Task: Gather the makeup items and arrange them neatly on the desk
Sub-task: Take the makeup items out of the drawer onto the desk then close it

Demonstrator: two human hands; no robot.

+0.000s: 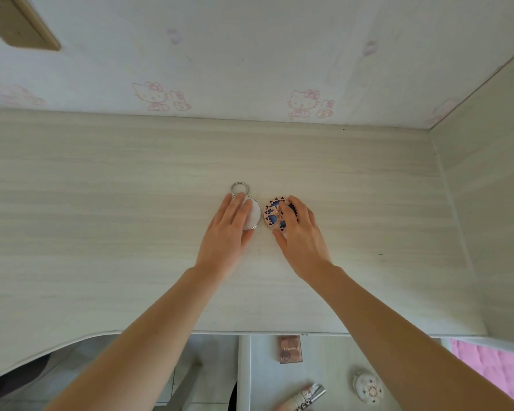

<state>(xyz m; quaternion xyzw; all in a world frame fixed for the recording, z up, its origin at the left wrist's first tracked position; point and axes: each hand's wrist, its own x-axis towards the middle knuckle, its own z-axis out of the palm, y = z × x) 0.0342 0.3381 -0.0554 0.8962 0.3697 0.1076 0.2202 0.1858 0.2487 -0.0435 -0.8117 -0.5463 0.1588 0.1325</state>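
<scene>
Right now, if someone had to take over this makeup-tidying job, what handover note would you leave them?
Left hand: flat on the white round compact with a metal ring.
Right hand: fingers curled over the blue patterned compact.
Both compacts sit side by side mid-desk, close but apart.
Done: two items placed.
Left: the brown palette, silver tube and small white round case lie on the lower surface below the desk edge; bring them up and line them up.
</scene>
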